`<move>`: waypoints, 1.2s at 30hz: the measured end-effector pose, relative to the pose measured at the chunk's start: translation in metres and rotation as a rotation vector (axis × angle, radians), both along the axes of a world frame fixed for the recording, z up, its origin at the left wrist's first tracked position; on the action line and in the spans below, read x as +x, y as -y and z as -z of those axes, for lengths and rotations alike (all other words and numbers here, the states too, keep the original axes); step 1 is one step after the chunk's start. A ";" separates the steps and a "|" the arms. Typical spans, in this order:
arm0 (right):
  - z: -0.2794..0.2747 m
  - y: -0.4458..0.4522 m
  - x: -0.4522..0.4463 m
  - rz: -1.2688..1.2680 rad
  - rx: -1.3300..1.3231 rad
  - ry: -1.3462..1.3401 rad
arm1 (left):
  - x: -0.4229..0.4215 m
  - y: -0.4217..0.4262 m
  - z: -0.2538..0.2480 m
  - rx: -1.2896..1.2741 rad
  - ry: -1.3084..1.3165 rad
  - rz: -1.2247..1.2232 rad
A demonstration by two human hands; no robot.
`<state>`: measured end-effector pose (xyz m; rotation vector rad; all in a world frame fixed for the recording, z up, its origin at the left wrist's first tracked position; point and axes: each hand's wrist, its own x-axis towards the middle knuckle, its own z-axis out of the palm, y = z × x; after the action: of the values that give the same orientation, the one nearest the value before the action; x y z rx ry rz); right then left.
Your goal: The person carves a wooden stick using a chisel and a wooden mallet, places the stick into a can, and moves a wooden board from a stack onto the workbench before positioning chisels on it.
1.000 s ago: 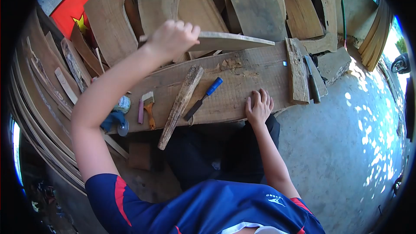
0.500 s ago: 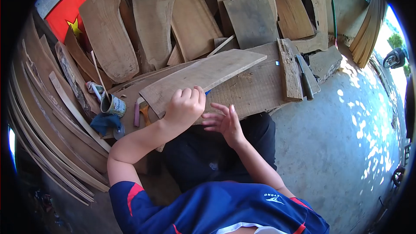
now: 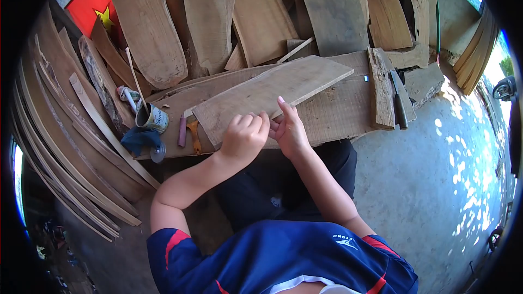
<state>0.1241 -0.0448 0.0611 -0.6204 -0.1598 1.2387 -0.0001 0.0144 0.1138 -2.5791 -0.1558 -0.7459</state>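
A long flat wooden board (image 3: 267, 90) lies slantwise on the bench in front of me. At its near edge is my left hand (image 3: 245, 137), closed with the fingers curled and pinched together; whatever they hold is hidden. My right hand (image 3: 291, 133) is right beside it, with the fingertips meeting or overlapping the left fingers. Its thumb points up, apart from the bent fingers, over the board's near edge. Left of the board are a wooden-handled brush (image 3: 193, 136) and a purple stick-like piece (image 3: 182, 132).
A labelled can (image 3: 154, 118) with a stick in it stands on the bench (image 3: 348, 98), by a blue cloth (image 3: 139, 140). A narrow wood block (image 3: 380, 90) and a dark-handled blade tool (image 3: 400, 106) are at right. Boards (image 3: 212, 16) lean behind; curved strips (image 3: 71, 147) stack at left.
My right hand has moved up and in against my left hand, its spread fingers now bent. The whole view has shifted slightly; the board stays in place on the bench.
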 end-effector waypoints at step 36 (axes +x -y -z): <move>0.146 0.121 0.070 0.400 -0.878 1.218 | -0.103 0.001 0.154 -0.795 0.207 -0.826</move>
<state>0.1937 -0.1655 -0.0850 -2.0209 -0.4754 0.3407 -0.1031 0.0136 -0.0402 -2.6735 -1.7534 -0.6832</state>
